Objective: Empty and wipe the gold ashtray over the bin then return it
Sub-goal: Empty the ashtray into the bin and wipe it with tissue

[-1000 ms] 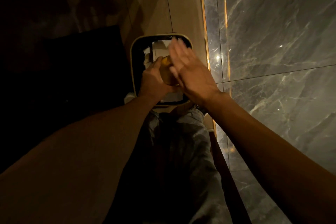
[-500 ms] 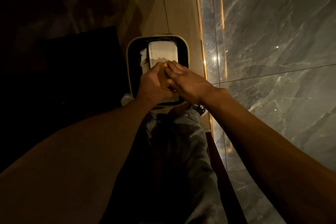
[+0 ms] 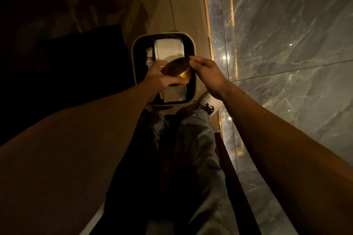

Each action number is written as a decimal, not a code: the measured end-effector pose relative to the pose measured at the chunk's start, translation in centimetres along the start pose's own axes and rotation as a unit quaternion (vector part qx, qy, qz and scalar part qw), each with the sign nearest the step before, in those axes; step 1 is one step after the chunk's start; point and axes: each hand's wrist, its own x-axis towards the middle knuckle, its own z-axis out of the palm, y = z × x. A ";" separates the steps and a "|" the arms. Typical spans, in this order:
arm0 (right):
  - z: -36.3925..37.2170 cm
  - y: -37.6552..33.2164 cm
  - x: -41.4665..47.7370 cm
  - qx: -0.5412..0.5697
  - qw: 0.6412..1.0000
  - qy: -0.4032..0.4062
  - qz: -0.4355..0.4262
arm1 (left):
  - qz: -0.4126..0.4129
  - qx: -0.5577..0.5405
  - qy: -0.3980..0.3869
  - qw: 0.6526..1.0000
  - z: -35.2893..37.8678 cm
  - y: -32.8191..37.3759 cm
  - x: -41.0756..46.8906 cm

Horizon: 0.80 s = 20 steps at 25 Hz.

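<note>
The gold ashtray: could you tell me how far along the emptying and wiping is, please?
The left hand holds the gold ashtray tilted over the bin, which has white paper inside, so emptying looks underway or done. The right hand pinches its rim; no cloth shows, so wiping is unconfirmed. Returning it remains.

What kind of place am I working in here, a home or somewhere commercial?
Likely a hotel or upscale lounge corridor, though I can't be sure. The wall is polished grey marble with lit gold strips, the floor is glossy tile, and the left hand holds a gold ashtray over a cream-rimmed bin.
</note>
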 end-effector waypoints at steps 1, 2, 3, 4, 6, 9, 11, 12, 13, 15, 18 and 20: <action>-0.1 -0.1 -0.1 0.009 1.000 0.014 -0.004 | -0.021 -0.034 -0.034 0.999 -0.2 0.1 -0.1; -0.3 -0.2 -0.3 0.010 1.000 0.025 -0.010 | -0.035 -0.074 -0.072 0.994 -0.3 0.3 -0.5; -0.4 -0.3 -0.5 0.008 0.999 0.032 -0.016 | -0.037 -0.108 -0.106 0.988 -0.4 0.7 -0.9; -0.6 -0.7 -0.9 0.010 0.999 0.032 -0.022 | -0.038 -0.135 -0.133 0.981 -0.5 1.1 -1.4; -1.0 -1.5 -1.7 0.016 0.999 0.024 -0.026 | -0.043 -0.170 -0.165 0.971 -0.5 2.1 -2.8; -2.1 -2.7 -3.4 0.031 0.999 0.025 -0.031 | -0.066 -0.197 -0.157 0.966 -0.3 3.7 -4.6; -2.7 -3.6 -4.8 0.038 0.998 0.028 -0.045 | -0.091 -0.204 -0.154 0.962 -0.1 5.1 -6.3; -3.0 -4.2 -5.6 0.034 0.998 0.027 -0.051 | -0.095 -0.211 -0.151 0.961 0.1 5.7 -7.2; -3.2 -4.9 -6.5 0.025 0.998 0.028 -0.059 | -0.091 -0.214 -0.140 0.963 0.2 6.3 -8.0; -3.7 -6.1 -8.4 0.009 0.997 0.041 -0.072 | -0.073 -0.209 -0.112 0.969 0.4 7.2 -9.8; -4.2 -7.7 -11.9 0.012 0.995 0.070 -0.070 | -0.006 -0.185 -0.102 0.977 0.8 8.0 -12.5; -4.5 -8.5 -14.4 0.013 0.995 0.085 -0.058 | 0.042 -0.172 -0.099 0.979 0.7 8.3 -14.4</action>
